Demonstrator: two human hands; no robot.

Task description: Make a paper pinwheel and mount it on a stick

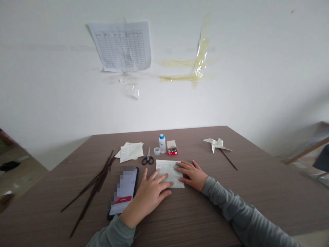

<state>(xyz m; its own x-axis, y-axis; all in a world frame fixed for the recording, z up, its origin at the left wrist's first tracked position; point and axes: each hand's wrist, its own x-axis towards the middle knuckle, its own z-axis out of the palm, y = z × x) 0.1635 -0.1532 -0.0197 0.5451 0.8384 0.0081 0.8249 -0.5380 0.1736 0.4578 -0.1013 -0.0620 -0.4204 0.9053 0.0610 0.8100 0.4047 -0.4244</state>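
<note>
A square sheet of printed paper (168, 171) lies flat on the brown table in front of me. My left hand (153, 188) rests with spread fingers over its left and lower part. Across its right edge lie the stretched fingers of my right hand (192, 174). Just beyond the paper are black-handled scissors (148, 158), a small clear cup (156, 151), a white glue bottle (161, 143) with a blue cap, and an open red box (172, 150) of small metal pieces, too small to name. A phone (125, 192) lies left of my left hand.
Several paper sheets (131, 151) are stacked at the back left, with dark thin sticks (92, 187) nearer me. A paper pinwheel (217, 143) on a stick lies at the right. Behind the table (257, 192) stands a white wall with a taped printed chart (124, 48).
</note>
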